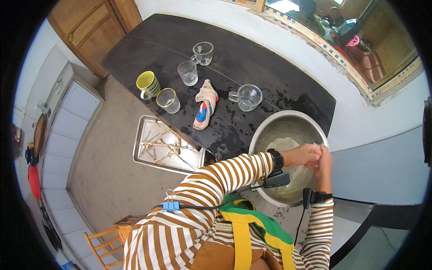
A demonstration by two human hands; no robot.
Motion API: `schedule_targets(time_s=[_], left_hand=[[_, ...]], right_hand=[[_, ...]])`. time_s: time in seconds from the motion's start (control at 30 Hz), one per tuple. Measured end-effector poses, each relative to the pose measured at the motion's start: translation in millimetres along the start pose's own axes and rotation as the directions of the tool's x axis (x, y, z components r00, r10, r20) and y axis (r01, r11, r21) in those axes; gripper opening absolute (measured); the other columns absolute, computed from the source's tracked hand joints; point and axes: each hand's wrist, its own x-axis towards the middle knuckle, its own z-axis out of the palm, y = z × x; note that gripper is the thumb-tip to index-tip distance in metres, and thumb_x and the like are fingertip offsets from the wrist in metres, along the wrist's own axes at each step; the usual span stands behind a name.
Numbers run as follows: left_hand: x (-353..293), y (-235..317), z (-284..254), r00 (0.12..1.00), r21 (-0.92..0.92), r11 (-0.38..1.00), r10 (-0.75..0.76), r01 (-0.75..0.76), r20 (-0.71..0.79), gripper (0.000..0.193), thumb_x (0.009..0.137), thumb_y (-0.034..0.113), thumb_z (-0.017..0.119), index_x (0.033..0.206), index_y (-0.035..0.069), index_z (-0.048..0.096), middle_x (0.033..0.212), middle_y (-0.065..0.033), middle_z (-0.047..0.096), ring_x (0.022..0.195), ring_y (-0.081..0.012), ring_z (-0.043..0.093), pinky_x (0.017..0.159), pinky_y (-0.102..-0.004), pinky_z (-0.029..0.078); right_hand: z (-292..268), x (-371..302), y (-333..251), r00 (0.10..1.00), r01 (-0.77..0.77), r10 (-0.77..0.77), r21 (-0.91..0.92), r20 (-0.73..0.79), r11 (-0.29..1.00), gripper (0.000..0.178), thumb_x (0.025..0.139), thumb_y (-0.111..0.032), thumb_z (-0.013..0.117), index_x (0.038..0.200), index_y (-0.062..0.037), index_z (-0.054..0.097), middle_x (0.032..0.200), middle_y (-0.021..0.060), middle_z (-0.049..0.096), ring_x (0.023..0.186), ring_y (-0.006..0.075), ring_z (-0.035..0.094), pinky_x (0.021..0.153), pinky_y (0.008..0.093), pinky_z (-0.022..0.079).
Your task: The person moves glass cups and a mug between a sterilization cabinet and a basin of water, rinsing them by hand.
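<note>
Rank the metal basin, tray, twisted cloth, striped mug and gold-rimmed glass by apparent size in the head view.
Metal basin
Tray
Twisted cloth
Striped mug and gold-rimmed glass: too alike to rank

basin (288,119): metal, holding cloudy liquid (290,191)
basin's right side: left hand (304,155) touches right hand (323,163); whatever they hold is hard to make out
table (157,40): black, wet, bearing striped mug (148,83), clear glassware (249,97), twisted cloth (206,104)
tray (190,159): silver, lower, with pale stick-like pieces (161,145)

A cloth (206,104) lies on the table (150,49), left of the basin (292,122).
</note>
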Motion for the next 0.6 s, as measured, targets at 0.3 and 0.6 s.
schedule_targets(time_s=[0.3,0.6], left_hand=[[-36.5,-3.7,-20.5,0.962,0.810,0.573,0.130,0.124,-0.239,0.025,0.079,0.013,0.065,0.099,-0.001,0.062,0.097,-0.0219,0.064,0.095,-0.0349,0.064,0.080,-0.0434,0.051],[-160.7,98.4,-74.6,0.681,0.980,0.193,0.710,0.056,-0.179,0.022,0.078,0.008,0.067,0.100,0.007,0.065,0.118,-0.0162,0.058,0.109,-0.0345,0.057,0.091,-0.0418,0.050]], right_hand=[[33.0,-0.8,4.2,0.977,-0.209,0.203,-0.102,-0.067,0.972,0.042,0.091,-0.044,0.061,0.111,-0.0076,0.056,0.102,0.0087,0.056,0.090,0.0234,0.056,0.060,0.0407,0.054],[41.0,6.8,10.7,0.999,0.047,-0.038,-0.542,0.028,0.839,0.035,0.089,-0.033,0.066,0.110,-0.0072,0.058,0.100,0.0043,0.057,0.084,0.0190,0.059,0.055,0.0379,0.058]])
